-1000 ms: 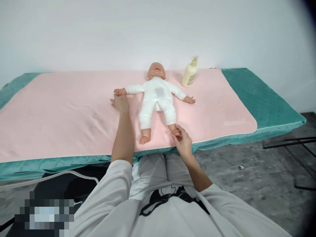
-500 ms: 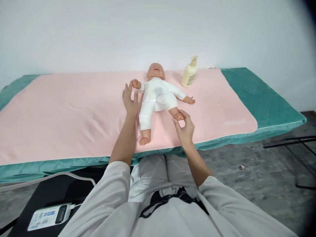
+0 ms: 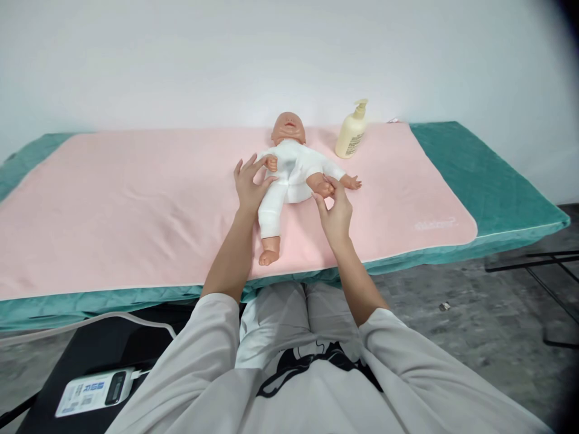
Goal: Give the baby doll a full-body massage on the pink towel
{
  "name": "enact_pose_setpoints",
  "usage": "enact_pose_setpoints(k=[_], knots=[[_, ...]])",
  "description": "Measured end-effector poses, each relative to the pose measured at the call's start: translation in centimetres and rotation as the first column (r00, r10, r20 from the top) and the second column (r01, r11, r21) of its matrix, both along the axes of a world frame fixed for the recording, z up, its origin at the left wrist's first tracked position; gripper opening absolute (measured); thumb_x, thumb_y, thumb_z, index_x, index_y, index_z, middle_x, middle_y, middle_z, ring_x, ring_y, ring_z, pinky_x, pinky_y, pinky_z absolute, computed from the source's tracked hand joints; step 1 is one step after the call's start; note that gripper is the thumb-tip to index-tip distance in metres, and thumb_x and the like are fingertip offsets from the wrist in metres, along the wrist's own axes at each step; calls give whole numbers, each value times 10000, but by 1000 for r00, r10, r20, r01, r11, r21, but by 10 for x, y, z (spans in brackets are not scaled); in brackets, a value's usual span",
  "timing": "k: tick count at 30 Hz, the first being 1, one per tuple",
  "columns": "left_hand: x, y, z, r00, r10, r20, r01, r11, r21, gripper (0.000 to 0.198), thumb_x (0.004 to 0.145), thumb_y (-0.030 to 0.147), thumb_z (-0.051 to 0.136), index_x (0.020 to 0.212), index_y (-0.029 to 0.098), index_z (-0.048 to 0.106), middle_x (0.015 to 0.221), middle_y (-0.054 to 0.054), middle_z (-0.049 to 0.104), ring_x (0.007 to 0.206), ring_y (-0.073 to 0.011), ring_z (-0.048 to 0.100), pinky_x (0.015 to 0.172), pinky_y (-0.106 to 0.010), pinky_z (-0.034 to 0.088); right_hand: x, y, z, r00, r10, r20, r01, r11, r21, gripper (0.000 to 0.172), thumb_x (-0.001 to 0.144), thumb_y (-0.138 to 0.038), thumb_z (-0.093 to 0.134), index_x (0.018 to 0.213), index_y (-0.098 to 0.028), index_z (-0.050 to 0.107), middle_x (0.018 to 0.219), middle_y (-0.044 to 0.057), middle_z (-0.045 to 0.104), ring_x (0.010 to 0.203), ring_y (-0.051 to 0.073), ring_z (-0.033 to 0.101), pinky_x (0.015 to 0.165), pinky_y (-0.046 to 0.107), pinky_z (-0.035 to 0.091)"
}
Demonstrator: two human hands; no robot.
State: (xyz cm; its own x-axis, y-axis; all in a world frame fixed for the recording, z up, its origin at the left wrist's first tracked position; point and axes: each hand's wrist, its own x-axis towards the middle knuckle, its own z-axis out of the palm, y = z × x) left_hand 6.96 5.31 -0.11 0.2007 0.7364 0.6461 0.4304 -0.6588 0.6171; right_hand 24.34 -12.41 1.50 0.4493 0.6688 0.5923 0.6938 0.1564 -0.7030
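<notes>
A baby doll (image 3: 289,158) in a white suit lies on its back on the pink mat (image 3: 149,205), head toward the wall. My left hand (image 3: 252,185) grips the doll's hand on the left side, bent in over its belly. With thumb and fingers, my right hand (image 3: 335,208) holds the doll's foot on the right side, and that leg is folded up toward the body. The doll's other leg lies straight toward me. Its other arm is stretched out to the right, just beyond my right hand.
A cream pump bottle (image 3: 351,134) stands on the mat right of the doll's head. Teal padding (image 3: 502,187) shows under the mat. At lower left, a power bank (image 3: 96,393) with a cable rests on a black surface (image 3: 85,355). A black metal frame (image 3: 538,265) stands at right.
My left hand has moved right, bringing the doll's hand in over its belly. My right hand has pushed the doll's foot up, folding the leg further. The view has shifted slightly.
</notes>
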Motion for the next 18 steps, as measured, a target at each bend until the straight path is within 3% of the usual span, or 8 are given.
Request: enact_pose_setpoints(k=[6,11,18], knots=[[-1,2,-4,998,63,12,-64,997,46,362,799,398,808,1121,270,703,1191,-39,744,1311,-274,599,1276,-509,206,-7,2,0,999,5,42,-7,1000,26,499,965,-546,527,1322,-197,536,1342,144,662,1227,253,654,1042,426,548],[-1,4,-6,1000,17,-4,-17,1000,14,351,849,432,751,1152,264,694,1246,-58,723,1353,-270,563,1277,-483,202,-8,-1,-1,999,1,38,0,1000,-3,508,963,-559,520,1326,-204,535,1343,141,660,1222,254,655,1048,434,543],[-9,6,-5,987,117,114,-111,992,-59,370,820,300,783,1178,259,704,1280,-64,707,1318,-259,592,1227,-468,331,-1,-14,4,999,-1,41,1,1000,-13,488,949,-537,553,1311,-210,552,1333,129,671,1225,259,657,1037,433,552]])
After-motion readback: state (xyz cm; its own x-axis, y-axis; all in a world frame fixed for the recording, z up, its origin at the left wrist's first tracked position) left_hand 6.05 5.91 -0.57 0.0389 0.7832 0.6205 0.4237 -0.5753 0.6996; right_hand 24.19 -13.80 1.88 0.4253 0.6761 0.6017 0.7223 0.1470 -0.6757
